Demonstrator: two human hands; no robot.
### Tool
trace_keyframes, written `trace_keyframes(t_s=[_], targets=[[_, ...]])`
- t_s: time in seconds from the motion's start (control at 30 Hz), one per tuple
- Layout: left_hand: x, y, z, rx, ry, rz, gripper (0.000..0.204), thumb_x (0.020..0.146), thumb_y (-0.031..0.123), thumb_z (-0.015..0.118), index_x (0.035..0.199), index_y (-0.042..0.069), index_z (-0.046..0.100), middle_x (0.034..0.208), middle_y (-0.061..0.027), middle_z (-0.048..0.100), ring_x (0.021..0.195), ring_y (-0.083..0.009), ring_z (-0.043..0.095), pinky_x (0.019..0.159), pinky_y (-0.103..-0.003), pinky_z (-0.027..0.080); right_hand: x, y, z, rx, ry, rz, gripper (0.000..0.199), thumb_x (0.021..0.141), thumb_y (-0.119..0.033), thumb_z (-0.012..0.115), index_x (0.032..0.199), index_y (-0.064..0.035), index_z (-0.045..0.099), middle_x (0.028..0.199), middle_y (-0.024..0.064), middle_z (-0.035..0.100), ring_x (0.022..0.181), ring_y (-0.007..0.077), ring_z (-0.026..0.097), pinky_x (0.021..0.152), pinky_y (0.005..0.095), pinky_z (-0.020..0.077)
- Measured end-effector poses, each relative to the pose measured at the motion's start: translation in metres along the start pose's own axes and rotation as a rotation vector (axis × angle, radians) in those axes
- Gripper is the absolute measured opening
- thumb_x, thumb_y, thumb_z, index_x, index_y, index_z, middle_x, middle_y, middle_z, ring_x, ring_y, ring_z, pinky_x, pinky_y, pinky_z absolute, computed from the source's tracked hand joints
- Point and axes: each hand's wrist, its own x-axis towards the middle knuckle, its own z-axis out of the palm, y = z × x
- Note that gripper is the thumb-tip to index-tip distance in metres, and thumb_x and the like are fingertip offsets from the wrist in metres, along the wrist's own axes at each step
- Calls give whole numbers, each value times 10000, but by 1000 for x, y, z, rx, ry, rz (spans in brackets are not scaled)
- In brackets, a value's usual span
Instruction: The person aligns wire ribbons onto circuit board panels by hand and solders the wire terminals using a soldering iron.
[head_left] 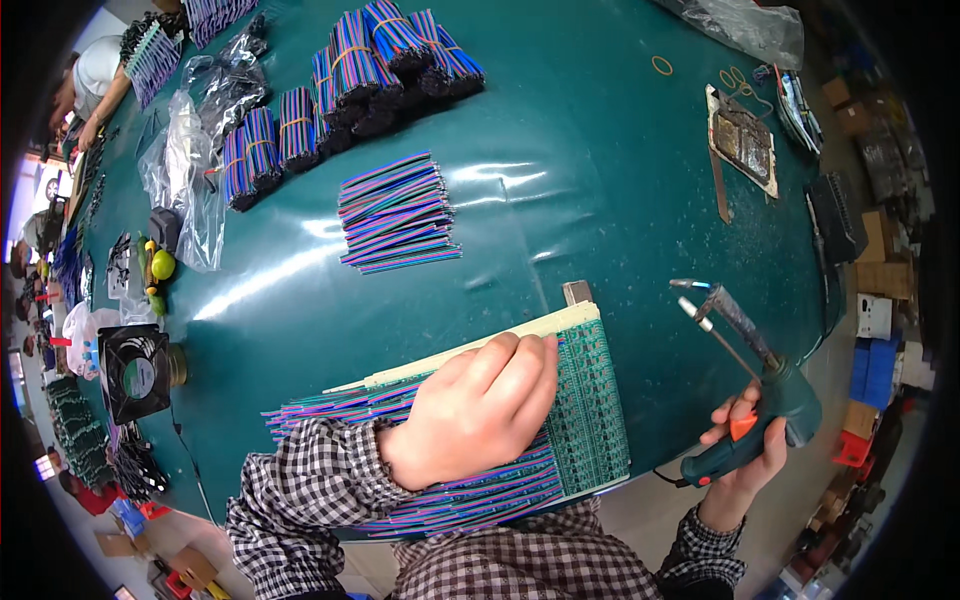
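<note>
A panel of green circuit boards (590, 410) lies at the table's near edge, with a pale strip (480, 345) along its far side. Rows of multicoloured ribbon wires (500, 490) run leftward from the panel. Above them my left hand (480, 400) is closed in a pinch at the panel's far edge. A bit of coloured wire shows at its fingertips; the rest is hidden under the hand. My right hand (750, 450) grips a dark green soldering gun (790, 405) with an orange trigger. Its metal tip points up and left, apart from the panel.
Loose cut wires (400, 212) lie mid-table, with banded wire bundles (355, 65) behind. At left stand a black fan (135, 375) and plastic bags (185, 170). A worn solder-stained tray (742, 145) sits far right. Another person's arm (105, 105) reaches in at far left.
</note>
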Motion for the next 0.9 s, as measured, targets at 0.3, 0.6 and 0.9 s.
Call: trace_keyframes(t_s=[0.3, 0.6, 0.9], targets=[[1, 0, 1, 21, 9, -6, 358, 722, 79, 731, 1066, -14, 764, 988, -69, 660, 859, -187, 674, 633, -279, 544, -30, -3, 31, -447, 27, 36, 699, 945, -426, 710, 1325, 135, 535, 1004, 181, 654, 926, 327, 725, 707, 388, 673], [1, -1, 2, 19, 19, 5, 364, 711, 96, 728, 1060, 4, 767, 976, -59, 653, 859, -183, 667, 629, -272, 536, -34, 1, 48, -557, -11, 83, 615, 931, -399, 731, 1204, 136, 599, 1001, 205, 670, 901, 318, 723, 773, 397, 635], [3, 0, 1, 11, 12, -12, 362, 693, 100, 742, 1043, 13, 768, 965, -55, 652, 843, -181, 664, 623, -269, 533, -37, 4, 54, -582, 101, 147, 624, 778, -383, 932, 1121, 66, 668, 848, 144, 744, 786, 270, 747, 797, 417, 618]])
